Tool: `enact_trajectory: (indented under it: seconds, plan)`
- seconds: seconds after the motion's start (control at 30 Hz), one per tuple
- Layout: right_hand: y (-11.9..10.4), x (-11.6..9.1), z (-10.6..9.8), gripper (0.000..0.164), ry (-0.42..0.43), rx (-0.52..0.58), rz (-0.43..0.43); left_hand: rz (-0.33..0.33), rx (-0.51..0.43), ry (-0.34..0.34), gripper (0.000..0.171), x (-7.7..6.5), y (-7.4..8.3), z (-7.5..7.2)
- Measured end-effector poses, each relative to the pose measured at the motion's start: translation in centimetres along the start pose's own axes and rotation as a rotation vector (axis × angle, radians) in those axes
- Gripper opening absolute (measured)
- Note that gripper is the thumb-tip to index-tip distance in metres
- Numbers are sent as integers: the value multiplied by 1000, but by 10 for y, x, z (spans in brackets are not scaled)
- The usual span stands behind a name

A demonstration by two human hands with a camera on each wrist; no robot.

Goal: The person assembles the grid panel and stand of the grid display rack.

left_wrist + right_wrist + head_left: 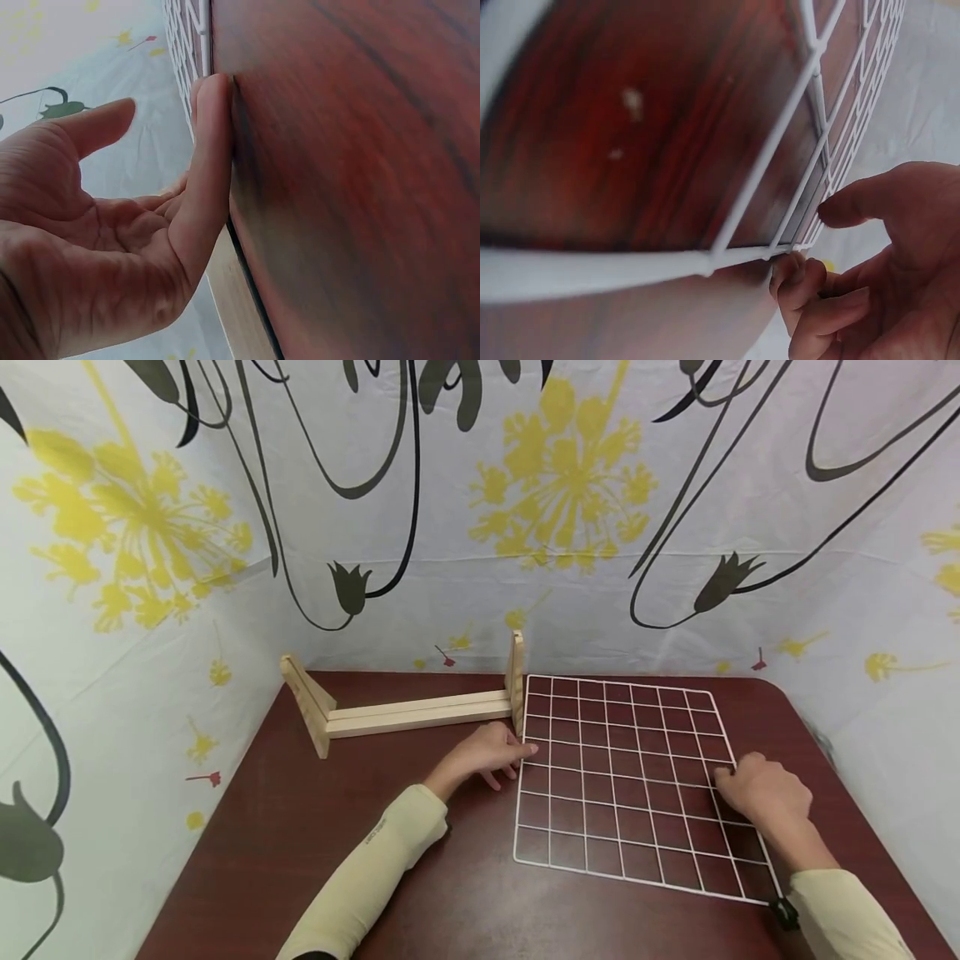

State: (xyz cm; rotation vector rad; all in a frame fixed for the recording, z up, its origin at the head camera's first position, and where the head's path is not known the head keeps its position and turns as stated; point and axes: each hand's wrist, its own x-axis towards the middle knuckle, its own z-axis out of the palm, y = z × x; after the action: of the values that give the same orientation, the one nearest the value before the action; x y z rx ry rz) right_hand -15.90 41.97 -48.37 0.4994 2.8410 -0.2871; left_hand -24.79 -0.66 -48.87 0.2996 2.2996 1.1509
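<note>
A white wire grid panel [635, 747] lies over the right half of the dark red-brown table [300, 827]. My left hand [491, 752] is at its left edge, thumb raised apart from the fingers. In the left wrist view, the left fingers [210, 142] reach along the tabletop to the grid's edge. At the grid's right edge, my right hand [767, 789] has its thumb over the wires. In the right wrist view, bent right fingers [799, 285] meet the rim wire from outside, with a gap to the thumb [855, 202].
A pale wooden stand [420, 713] with two upright ends and a crossbar stands at the back left, its right end right beside the grid's far left corner. A small black item [784, 913] sits at the grid's near right corner. Patterned cloth [442, 527] hangs behind the table.
</note>
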Motion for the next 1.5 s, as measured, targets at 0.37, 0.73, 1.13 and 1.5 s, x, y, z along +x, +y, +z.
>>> enact_trajectory:
  seconds: [0.37, 0.73, 1.13, 1.5]
  plan:
    - [10, 1, -8, 29, 2, 31, -113, 18, 322, 112, 25, 10, 11, 9]
    - [13, 4, -6, 35, 15, 40, -145, 77, 617, 204, 31, 14, 19, 19]
    - [14, 6, -10, 39, 37, 10, -138, 73, 820, 285, 32, 20, 20, 24]
    - [27, 5, -1, 48, 64, 121, -220, 118, 637, 237, 30, 22, 8, 15]
